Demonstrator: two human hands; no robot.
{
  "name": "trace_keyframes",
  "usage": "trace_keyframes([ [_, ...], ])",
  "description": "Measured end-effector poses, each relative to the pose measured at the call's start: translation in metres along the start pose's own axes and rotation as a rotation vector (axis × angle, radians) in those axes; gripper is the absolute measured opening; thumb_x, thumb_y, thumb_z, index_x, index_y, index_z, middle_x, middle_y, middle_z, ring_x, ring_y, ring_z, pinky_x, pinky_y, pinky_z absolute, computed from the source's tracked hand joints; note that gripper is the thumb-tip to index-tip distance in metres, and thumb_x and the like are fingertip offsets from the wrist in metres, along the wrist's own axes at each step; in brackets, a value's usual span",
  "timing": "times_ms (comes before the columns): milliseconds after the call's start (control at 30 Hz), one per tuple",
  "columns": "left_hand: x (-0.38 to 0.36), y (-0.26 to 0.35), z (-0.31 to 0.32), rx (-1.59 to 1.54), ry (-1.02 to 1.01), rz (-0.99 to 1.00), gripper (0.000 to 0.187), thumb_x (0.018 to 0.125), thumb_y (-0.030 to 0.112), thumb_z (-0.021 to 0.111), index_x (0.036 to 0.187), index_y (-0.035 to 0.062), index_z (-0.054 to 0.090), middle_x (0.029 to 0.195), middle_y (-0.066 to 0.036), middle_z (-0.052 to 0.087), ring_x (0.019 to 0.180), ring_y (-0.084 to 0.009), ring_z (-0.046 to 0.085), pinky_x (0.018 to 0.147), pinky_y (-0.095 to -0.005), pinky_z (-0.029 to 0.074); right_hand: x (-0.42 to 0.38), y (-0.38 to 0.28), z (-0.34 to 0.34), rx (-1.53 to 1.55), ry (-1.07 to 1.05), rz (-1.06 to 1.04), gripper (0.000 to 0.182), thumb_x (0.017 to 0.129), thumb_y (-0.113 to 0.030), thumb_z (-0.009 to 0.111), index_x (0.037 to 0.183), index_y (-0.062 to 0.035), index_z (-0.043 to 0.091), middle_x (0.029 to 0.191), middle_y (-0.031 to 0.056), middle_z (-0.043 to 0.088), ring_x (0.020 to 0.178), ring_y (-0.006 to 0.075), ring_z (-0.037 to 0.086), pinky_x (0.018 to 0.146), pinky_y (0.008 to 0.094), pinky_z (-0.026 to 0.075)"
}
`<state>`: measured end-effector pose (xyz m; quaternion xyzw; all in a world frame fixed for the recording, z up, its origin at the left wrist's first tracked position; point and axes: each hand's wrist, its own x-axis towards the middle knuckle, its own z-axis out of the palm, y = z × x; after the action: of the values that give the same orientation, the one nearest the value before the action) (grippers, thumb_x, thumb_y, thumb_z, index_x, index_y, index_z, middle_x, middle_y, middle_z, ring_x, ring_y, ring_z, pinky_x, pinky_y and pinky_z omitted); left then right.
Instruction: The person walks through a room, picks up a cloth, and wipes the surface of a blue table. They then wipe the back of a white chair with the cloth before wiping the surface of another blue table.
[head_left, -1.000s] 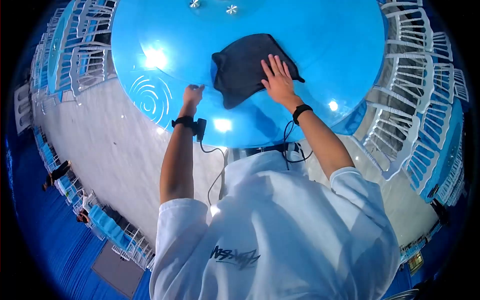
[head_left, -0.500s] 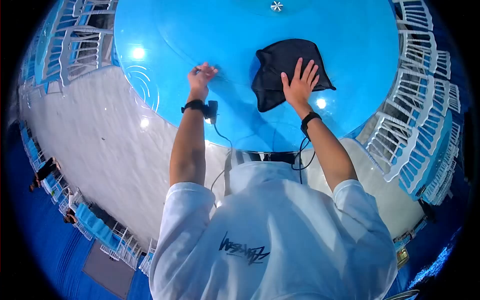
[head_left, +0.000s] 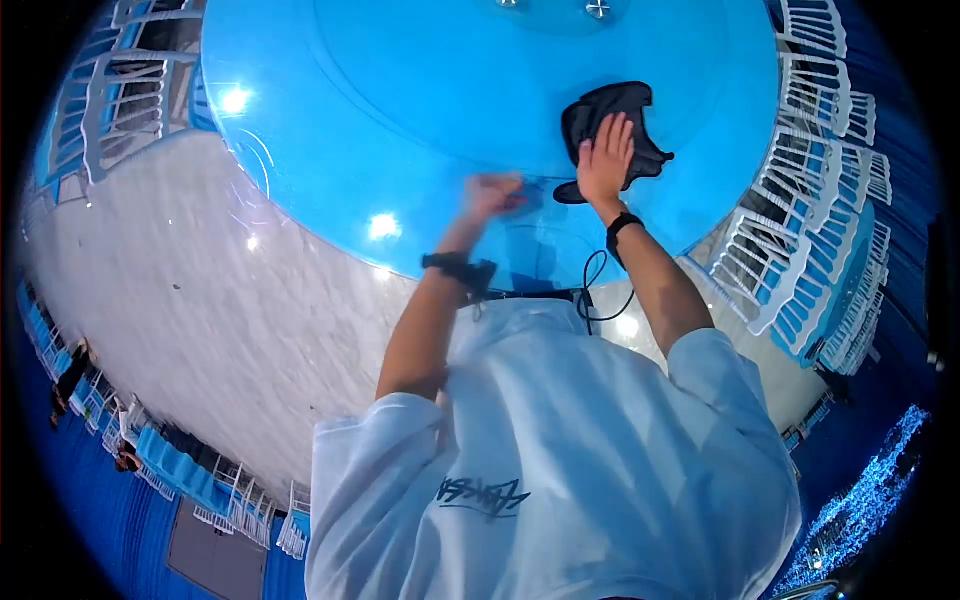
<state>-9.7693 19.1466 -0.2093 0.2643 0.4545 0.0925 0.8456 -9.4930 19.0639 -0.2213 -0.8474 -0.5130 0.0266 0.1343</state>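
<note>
A flat black fabric piece with a stiff-looking dark edge [head_left: 625,97] lies on the glossy blue round table [head_left: 430,90], its outline bent and part of it curled up on the left. My right hand [head_left: 606,162] rests flat on the fabric, fingers outstretched. To its left, close over the table near the front edge, my left hand [head_left: 492,196] is smeared by motion, and its fingers cannot be made out. Each wrist wears a black strap, and a black cable [head_left: 592,290] hangs in loops by the right one.
White chairs [head_left: 800,180] ring the table on the right, with more white chairs [head_left: 125,110] at the left. Small metal fittings [head_left: 598,9] stand at the table's centre. Pale flooring [head_left: 250,300] lies left of me, and people sit farther off at the lower left.
My left hand has swung right and closer to the fabric piece. The fabric now looks narrower and bent, and sits farther right in view. My right hand stays on it.
</note>
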Motion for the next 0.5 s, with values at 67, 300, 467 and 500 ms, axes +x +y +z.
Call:
trace_keyframes([
  [67, -0.004, 0.029, -0.059, 0.075, 0.196, 0.079, 0.051, 0.096, 0.046, 0.081, 0.123, 0.0040, 0.078, 0.118, -0.010, 0.080, 0.101, -0.0275, 0.080, 0.089, -0.0457, 0.066, -0.007, -0.033, 0.000, -0.048, -0.051, -0.075, 0.072, 0.111, -0.032, 0.046, 0.171, 0.0022, 0.030, 0.182, 0.0246, 0.017, 0.169, 0.0447, 0.012, 0.134, 0.0604, 0.011],
  [300, 0.001, 0.176, -0.164, -0.063, 0.569, 0.375, 0.035, 0.104, 0.025, 0.076, 0.120, -0.0035, 0.066, 0.109, -0.015, 0.077, 0.091, -0.0283, 0.079, 0.078, -0.0425, 0.066, -0.029, -0.181, 0.001, 0.155, -0.278, -0.429, 0.067, 0.111, -0.036, 0.052, 0.170, -0.0054, 0.038, 0.179, 0.0191, 0.029, 0.167, 0.0413, 0.022, 0.133, 0.0571, 0.021],
  [467, 0.023, 0.143, -0.175, -0.027, 0.462, 0.347, 0.015, 0.099, 0.002, 0.077, 0.103, -0.0008, 0.063, 0.108, -0.018, 0.076, 0.093, -0.0314, 0.079, 0.078, -0.0428, 0.067, -0.020, -0.160, -0.011, 0.334, -0.264, -0.276, 0.058, 0.116, -0.033, 0.049, 0.172, -0.0203, 0.039, 0.179, 0.0085, 0.033, 0.166, 0.0324, 0.026, 0.133, 0.0538, 0.024],
  [500, 0.020, 0.134, -0.167, -0.065, 0.433, 0.356, 0.015, 0.097, -0.001, 0.077, 0.100, 0.0000, 0.062, 0.107, -0.018, 0.076, 0.093, -0.0316, 0.079, 0.079, -0.0430, 0.067, -0.020, -0.146, -0.014, 0.314, -0.254, -0.264, 0.057, 0.117, -0.032, 0.049, 0.172, -0.0216, 0.039, 0.179, 0.0079, 0.033, 0.166, 0.0317, 0.027, 0.133, 0.0540, 0.024],
])
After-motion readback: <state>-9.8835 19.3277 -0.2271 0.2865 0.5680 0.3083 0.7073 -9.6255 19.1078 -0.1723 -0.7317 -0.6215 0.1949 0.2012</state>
